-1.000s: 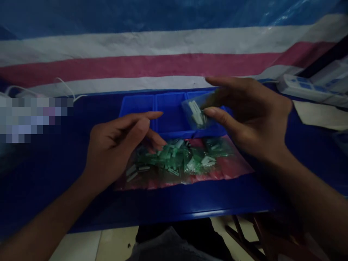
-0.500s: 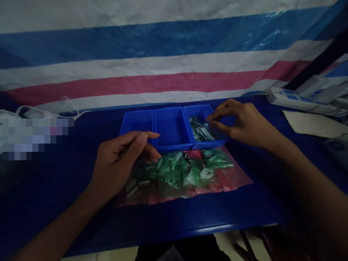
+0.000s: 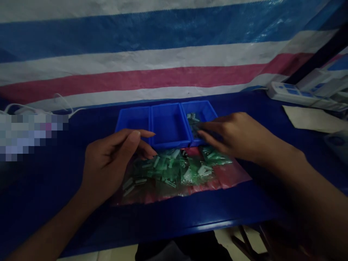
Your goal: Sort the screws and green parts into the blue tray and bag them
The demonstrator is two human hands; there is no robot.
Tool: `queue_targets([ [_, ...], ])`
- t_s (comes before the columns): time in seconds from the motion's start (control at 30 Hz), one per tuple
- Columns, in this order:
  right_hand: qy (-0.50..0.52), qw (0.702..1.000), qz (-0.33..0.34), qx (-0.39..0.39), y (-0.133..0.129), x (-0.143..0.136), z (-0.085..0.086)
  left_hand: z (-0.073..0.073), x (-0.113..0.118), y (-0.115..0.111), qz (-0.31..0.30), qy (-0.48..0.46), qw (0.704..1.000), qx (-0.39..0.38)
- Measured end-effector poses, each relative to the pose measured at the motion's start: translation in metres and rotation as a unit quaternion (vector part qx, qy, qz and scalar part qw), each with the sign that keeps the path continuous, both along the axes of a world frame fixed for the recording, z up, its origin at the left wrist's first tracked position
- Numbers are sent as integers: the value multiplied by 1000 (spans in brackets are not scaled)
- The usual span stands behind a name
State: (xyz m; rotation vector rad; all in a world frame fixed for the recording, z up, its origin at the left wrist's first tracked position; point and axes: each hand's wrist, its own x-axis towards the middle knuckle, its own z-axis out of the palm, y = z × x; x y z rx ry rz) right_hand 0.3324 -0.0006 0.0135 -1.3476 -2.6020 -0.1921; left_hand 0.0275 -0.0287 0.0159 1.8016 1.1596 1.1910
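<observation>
My left hand point(image 3: 111, 159) hovers over the left end of the plastic bags, its fingers apart and nothing between them. My right hand point(image 3: 231, 134) reaches into the right blue bin point(image 3: 210, 108), with thumb and forefinger near small grey and clear pieces point(image 3: 192, 117); whether the fingertips hold one is too dark to tell. To the left of that bin stand the middle blue bin point(image 3: 170, 125) and the left blue bin point(image 3: 134, 117). In front of the bins lie clear bags with greenish contents and pale parts point(image 3: 170, 166), on top of reddish plastic bags point(image 3: 233, 175).
A striped tarp point(image 3: 163, 76) hangs behind the blue table point(image 3: 190, 214). White power strips point(image 3: 293, 96) and a beige sheet point(image 3: 312, 117) lie at the right. White cables point(image 3: 65, 105) are at the far left. The table's front edge runs below the bags.
My right hand has lowered toward the front of the right bin, and the clear packet near its fingers no longer shows. My left hand has shifted slightly left. The view has moved a little.
</observation>
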Motion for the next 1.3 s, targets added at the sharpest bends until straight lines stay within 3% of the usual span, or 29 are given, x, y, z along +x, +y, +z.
queue_targets([
  [0.13,-34,998,29,-32,-6,-7,-1,-4,-1,0,0,3,1000,2],
  [0.37,-44,999,1,-5,-7,-12,-6,-4,-3,-1,19,26,999,16],
  [0.47,-49,998,-15,46,-11,-13,-4,-4,-3,2,29,89,991,91],
  [0.53,13,993,31,115,-15,-17,-1,-5,-4,6,24,147,975,166],
  [0.6,104,975,137,143,-21,-23,0,-7,-6,12,-5,192,957,218],
  [0.7,167,941,275,107,-29,-37,-4,-11,-11,20,-67,229,945,225],
  [0.77,157,937,300,82,-33,-45,-11,-14,-15,23,-98,237,945,203],
  [0.93,180,939,276,94,-36,-51,-20,-15,-20,23,-117,244,949,161],
  [1.03,275,925,249,80,-38,-51,-15,-13,-17,20,-96,242,946,193],
  [1.1,375,908,186,34,-42,-53,-11,-11,-13,16,-63,227,946,224],
  [1.2,546,833,65,-54,-45,-58,-8,-10,-6,8,-30,194,941,275],
  [1.3,634,759,39,-145,-46,-60,-6,-11,-2,-1,-30,165,930,327],
])
